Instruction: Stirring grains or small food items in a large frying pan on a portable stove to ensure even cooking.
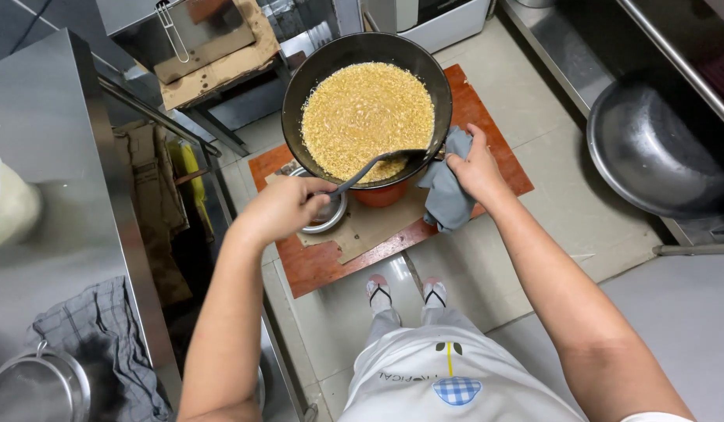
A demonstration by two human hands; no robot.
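A large black wok [299, 101] full of golden fried bits [367, 113] rests tilted on an orange pot [381, 195] over a red board [487, 125] on the floor. My left hand [282, 207] grips the handle of a metal ladle [374, 166], whose bowl dips into the near edge of the fried bits. My right hand [475, 168] holds a grey cloth [448, 199] against the wok's near right rim. Below the wok, by my left hand, sits a small steel bowl [331, 219] on a piece of cardboard [370, 230].
A steel counter [49, 141] runs along the left with a checked cloth [104, 328] and a steel strainer [34, 387]. A big steel basin [651, 152] stands at the right. Cardboard and a wire skimmer [174, 35] lie behind the wok. My sandalled feet [405, 293] stand at the board's edge.
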